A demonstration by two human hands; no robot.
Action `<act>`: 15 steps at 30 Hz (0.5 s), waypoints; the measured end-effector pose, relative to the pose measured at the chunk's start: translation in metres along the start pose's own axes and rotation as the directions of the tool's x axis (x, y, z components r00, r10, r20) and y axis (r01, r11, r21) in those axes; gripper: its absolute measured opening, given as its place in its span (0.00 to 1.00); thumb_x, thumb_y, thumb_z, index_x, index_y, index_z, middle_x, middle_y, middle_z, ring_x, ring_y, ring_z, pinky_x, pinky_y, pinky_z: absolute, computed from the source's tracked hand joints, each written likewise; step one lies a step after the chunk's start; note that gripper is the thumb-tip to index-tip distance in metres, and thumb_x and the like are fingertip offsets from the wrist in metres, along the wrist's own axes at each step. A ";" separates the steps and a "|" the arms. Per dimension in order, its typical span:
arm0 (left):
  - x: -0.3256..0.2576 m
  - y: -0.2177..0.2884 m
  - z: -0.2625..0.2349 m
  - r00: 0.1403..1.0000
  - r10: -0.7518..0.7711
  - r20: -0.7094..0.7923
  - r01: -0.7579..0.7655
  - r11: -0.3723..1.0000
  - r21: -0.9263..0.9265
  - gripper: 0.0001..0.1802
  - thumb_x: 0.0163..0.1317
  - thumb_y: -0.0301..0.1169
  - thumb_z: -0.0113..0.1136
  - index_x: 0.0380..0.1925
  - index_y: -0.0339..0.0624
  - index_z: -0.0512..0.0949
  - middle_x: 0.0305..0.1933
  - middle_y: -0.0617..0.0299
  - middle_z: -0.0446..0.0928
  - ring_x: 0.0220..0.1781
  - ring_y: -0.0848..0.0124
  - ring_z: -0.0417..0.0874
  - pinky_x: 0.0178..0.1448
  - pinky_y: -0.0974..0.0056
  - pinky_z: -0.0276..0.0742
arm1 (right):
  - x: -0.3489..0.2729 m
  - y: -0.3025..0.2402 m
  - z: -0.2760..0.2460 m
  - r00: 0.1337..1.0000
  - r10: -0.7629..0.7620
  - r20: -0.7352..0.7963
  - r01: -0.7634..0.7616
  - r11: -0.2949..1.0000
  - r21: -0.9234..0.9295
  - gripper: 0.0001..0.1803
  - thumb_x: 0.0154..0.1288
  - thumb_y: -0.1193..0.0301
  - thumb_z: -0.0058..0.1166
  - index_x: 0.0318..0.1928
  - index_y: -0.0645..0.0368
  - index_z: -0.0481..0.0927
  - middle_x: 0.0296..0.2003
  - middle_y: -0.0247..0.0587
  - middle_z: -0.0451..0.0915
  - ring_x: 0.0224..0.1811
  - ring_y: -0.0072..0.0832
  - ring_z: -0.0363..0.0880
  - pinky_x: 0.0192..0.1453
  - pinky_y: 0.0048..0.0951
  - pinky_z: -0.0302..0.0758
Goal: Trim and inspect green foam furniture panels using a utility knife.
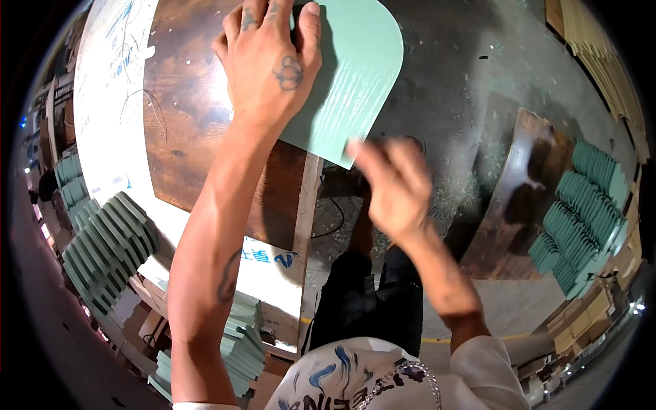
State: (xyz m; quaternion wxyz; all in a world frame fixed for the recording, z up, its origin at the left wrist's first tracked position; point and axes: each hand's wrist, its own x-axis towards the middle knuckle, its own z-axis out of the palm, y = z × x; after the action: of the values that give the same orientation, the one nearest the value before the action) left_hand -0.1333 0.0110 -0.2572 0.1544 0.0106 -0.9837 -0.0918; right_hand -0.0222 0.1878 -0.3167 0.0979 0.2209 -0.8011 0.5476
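Observation:
A pale green panel (362, 75) with a rounded far end and a straight near edge overhangs the right side of a dark wood-grain board (184, 130). My left hand (270, 65) is over the panel's left part, fingers bent and thumb apart. Something black shows between its thumb and forefinger; I cannot make out what it is. The fingertips are partly cut off by the upper edge of the view. My right hand (400, 188) is at the panel's near right corner, fingers curled and smeared by motion. Whether it grips the corner or holds a small tool is hidden.
Stacked green pieces stand at the left (109, 246), below the table (239, 328), and on a brown board at the right (526, 198). Green shavings litter the grey floor (451, 130). Cardboard sheets (601, 61) lie at the far right.

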 end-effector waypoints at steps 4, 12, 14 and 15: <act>-0.001 0.001 -0.006 0.999 -0.012 -0.038 0.011 0.999 -0.040 0.14 0.70 0.32 0.57 0.52 0.37 0.77 0.52 0.46 0.76 0.53 0.48 0.77 0.59 0.49 0.71 | -0.048 -0.024 -0.008 0.964 -0.130 0.234 0.118 0.991 0.063 0.27 0.66 0.79 0.59 0.64 0.40 0.82 0.34 0.35 0.81 0.37 0.29 0.80 0.43 0.33 0.79; -0.004 -0.035 0.019 0.998 -0.025 -0.065 0.022 0.999 -0.045 0.20 0.76 0.46 0.51 0.56 0.44 0.79 0.56 0.46 0.76 0.57 0.47 0.75 0.63 0.44 0.69 | 0.182 0.059 -0.073 0.835 -0.424 0.351 0.533 0.782 -0.323 0.31 0.61 0.87 0.50 0.60 0.42 0.86 0.45 0.37 0.87 0.41 0.34 0.84 0.47 0.37 0.79; -0.004 -0.028 0.019 0.996 -0.006 -0.087 0.001 0.998 -0.062 0.19 0.76 0.44 0.52 0.52 0.40 0.80 0.51 0.43 0.76 0.51 0.46 0.76 0.58 0.45 0.71 | 0.227 0.058 -0.073 0.714 -0.244 0.656 0.533 0.798 -0.282 0.27 0.60 0.81 0.52 0.60 0.50 0.82 0.41 0.46 0.86 0.41 0.46 0.84 0.43 0.40 0.80; -0.003 -0.026 0.019 0.995 -0.003 -0.098 -0.004 0.998 -0.064 0.18 0.76 0.43 0.53 0.52 0.41 0.79 0.51 0.43 0.76 0.51 0.46 0.76 0.58 0.45 0.72 | 0.234 0.062 -0.071 0.691 -0.298 0.658 0.537 0.822 -0.192 0.28 0.56 0.81 0.53 0.59 0.50 0.84 0.35 0.44 0.84 0.37 0.45 0.83 0.40 0.40 0.78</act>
State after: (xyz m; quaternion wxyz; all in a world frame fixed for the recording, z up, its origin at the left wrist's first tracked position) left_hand -0.1365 -0.0107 -0.2808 0.2027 0.0099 -0.9715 -0.1227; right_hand -0.2631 0.2145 -0.2478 0.0028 0.5398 -0.8040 0.2494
